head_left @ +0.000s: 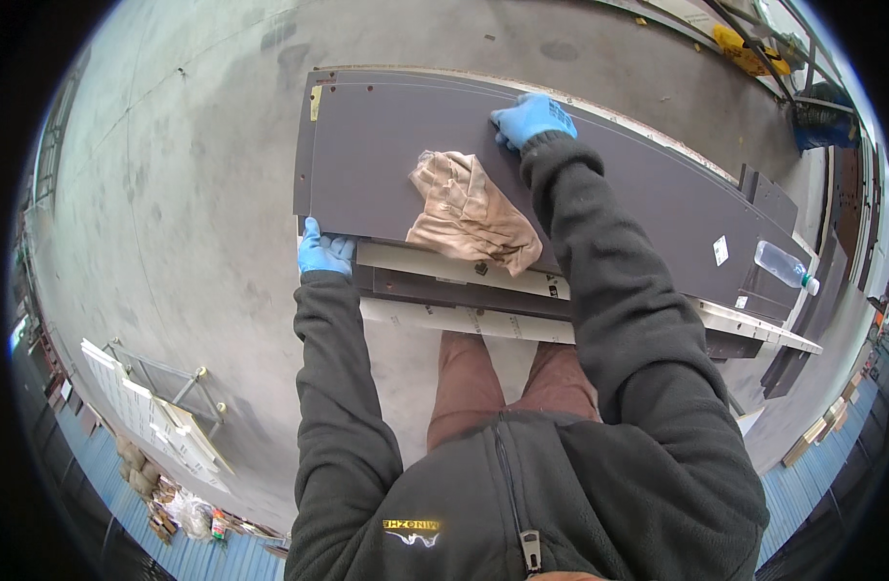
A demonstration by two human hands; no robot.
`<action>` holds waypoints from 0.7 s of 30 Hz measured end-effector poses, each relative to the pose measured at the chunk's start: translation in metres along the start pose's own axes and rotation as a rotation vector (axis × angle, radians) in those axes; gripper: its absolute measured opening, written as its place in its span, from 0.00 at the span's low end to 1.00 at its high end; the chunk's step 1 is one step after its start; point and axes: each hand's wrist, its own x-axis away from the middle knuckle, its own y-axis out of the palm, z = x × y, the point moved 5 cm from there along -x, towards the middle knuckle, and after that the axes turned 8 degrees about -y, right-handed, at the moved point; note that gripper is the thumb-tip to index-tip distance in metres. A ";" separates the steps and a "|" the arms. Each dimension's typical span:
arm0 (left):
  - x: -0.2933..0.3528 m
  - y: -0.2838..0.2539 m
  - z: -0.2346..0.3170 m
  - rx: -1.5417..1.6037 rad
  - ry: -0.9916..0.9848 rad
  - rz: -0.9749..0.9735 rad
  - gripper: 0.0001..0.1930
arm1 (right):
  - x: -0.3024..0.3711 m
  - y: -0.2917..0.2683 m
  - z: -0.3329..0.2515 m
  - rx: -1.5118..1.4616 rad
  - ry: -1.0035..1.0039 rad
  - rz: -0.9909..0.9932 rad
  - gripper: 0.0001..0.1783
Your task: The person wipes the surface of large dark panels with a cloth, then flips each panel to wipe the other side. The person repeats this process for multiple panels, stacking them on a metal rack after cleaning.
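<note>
A long dark grey panel (386, 145) with small holes near its left end lies on top of a stack of boards. My left hand (325, 251), in a light blue glove, grips the panel's near edge close to the left corner. Further off, my right hand (536, 120), gloved the same way, rests on the panel near its far edge. Its fingers are curled; whatever they may hold is hidden. Between the hands a crumpled beige cloth (472, 211) lies on the panel, draping over the near edge, touched by neither hand.
A clear plastic bottle (781, 263) lies at the panel's right end, near a small white label (720, 251). A yellow strip (316, 104) marks the left end. A wheeled metal rack (178, 416) stands lower left. Other boards (808, 315) lie to the right.
</note>
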 end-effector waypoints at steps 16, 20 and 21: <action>0.004 0.005 -0.002 0.041 -0.043 -0.045 0.29 | 0.012 0.008 0.000 0.168 0.018 0.134 0.20; 0.001 0.003 -0.003 0.036 -0.046 -0.050 0.29 | 0.006 0.011 0.007 -0.067 0.144 -0.034 0.15; 0.001 0.002 -0.003 0.040 -0.050 -0.044 0.29 | 0.004 0.009 0.005 -0.079 0.133 -0.028 0.14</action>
